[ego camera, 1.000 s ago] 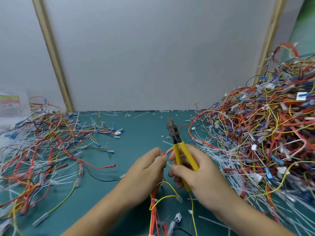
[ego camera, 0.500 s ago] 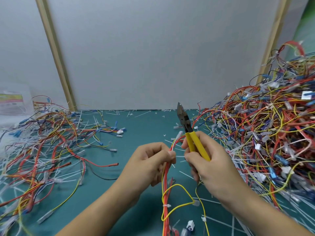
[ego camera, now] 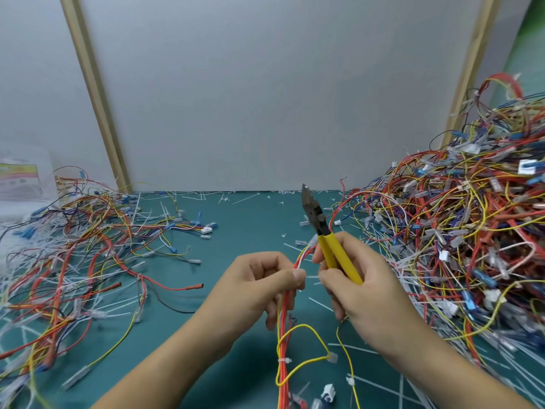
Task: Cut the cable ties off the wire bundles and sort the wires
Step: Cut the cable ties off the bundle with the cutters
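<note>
Red-and-yellow bundle [ego camera: 282, 335] runs upright, a white tie [ego camera: 284, 361] around it low down. Yellow-handled cutters [ego camera: 330, 246] tilt just right of the bundle, tips up. Tangled pile [ego camera: 457, 246] farther right; loose wires [ego camera: 88, 246] left.

A plain white wall [ego camera: 265, 98] closes the far side, framed by a slanting wooden strip [ego camera: 94, 93] on the left and another wooden strip [ego camera: 469, 69] on the right. The table top [ego camera: 250, 231] is teal. A green surface [ego camera: 533, 31] shows far right. The light is soft and even.
</note>
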Demonstrator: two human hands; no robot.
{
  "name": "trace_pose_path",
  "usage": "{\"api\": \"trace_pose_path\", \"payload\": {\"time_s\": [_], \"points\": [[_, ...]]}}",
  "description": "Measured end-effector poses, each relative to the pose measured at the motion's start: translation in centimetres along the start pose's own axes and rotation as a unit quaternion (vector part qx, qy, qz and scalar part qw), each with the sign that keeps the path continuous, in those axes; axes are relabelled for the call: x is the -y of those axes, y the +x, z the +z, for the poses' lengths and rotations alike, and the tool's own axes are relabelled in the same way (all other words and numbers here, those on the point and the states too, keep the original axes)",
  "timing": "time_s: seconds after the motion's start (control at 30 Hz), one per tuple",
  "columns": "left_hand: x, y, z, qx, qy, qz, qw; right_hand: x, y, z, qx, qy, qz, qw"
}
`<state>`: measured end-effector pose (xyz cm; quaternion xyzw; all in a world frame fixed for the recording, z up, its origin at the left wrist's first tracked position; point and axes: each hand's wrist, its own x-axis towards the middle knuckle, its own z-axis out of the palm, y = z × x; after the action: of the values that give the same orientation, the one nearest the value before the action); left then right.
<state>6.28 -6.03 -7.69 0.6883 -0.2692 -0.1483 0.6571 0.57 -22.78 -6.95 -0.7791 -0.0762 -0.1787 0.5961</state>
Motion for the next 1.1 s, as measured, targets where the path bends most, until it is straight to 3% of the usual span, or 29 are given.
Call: {"api": "trace_pose_path", "payload": {"time_s": [0.17, 0.9, 1.1], "points": [[-0.2, -0.2, -0.6, 0.076, -0.044, -0.011, 0.996, -0.5, 0.5, -1.1, -0.025, 0.002, 0.020, 0.999], [-0.3, -0.1, -2.0, 0.171, -0.175, -0.045, 0.969, 0.5, 0.2, -1.3, -0.007, -0.033, -0.007, 0.999], [-0.2, 0.1, -2.2, 0.132, -0.193, -0.003, 0.972, 1.1, 0.0, -1.6, -0.026, 0.021, -0.010, 0.999]]}}
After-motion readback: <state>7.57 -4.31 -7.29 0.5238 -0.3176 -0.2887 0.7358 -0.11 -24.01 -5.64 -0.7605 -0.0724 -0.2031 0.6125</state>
